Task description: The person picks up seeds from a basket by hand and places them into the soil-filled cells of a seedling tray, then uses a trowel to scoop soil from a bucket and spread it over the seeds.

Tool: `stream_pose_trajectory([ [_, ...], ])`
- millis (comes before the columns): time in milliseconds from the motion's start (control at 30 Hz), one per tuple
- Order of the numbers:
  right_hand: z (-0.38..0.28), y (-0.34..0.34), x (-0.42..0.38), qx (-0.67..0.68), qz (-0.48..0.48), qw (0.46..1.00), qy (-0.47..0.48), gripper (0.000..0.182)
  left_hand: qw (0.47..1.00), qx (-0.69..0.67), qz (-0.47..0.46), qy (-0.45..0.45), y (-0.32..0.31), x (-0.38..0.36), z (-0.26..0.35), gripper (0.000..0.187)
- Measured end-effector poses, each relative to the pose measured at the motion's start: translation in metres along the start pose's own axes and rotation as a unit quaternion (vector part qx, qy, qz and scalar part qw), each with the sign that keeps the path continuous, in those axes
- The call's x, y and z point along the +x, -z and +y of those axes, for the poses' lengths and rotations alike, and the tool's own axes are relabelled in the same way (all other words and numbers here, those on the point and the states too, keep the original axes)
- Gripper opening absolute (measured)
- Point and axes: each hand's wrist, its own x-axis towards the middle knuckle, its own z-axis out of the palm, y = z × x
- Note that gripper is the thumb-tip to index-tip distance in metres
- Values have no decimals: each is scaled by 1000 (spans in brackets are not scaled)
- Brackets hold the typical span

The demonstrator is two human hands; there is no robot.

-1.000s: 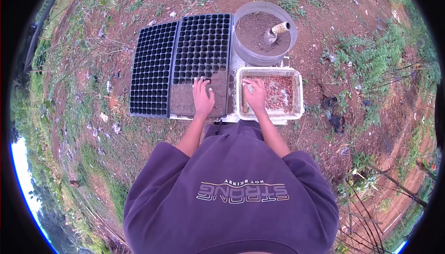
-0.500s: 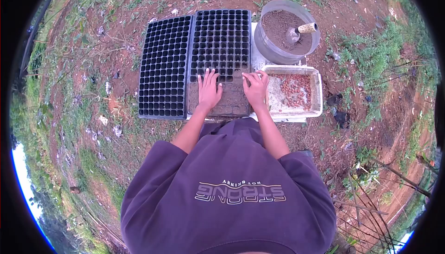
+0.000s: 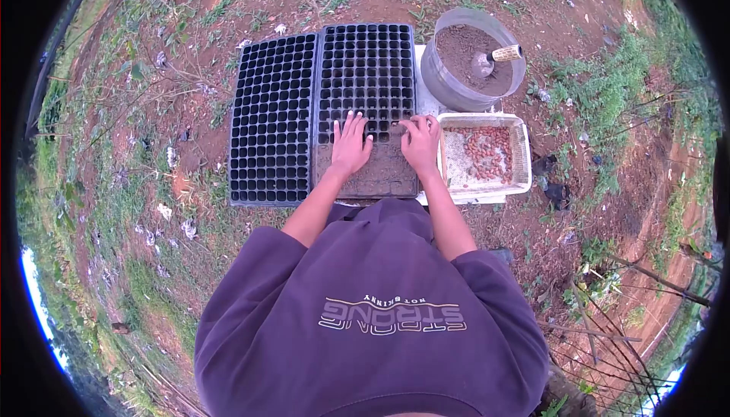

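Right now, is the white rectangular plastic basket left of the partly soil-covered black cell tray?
No, the basket sits right of that tray, beside the right hand.

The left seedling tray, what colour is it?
The left seedling tray is black, clearest in the head view.

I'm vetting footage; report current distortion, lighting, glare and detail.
Head view: fisheye curvature, black corners; head view: soft daylight, no hard shadows on the trays; head view: sky blown out at lower left; head view: detail at the right hand too small to tell.
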Motion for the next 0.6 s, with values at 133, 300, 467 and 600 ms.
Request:
stream_pose_trajectory([
  [133, 0, 0, -3, -46, -35, 998, 17, 30, 1000, 1, -5, -19, -5, 2, 1, 50],
  [300, 0, -3, -2, -76, -70, 994, 29, 35, 1000, 1, -4, -14, -7, 2, 0, 51],
  [467, -2, 0, 1, -120, -85, 988, 46, 38, 1000, 0, -3, -7, -7, 1, 1, 51],
  [600, -3, 0, 3, -109, -75, 990, 56, 38, 1000, -16, -1, 2, -9, 2, 2, 52],
])
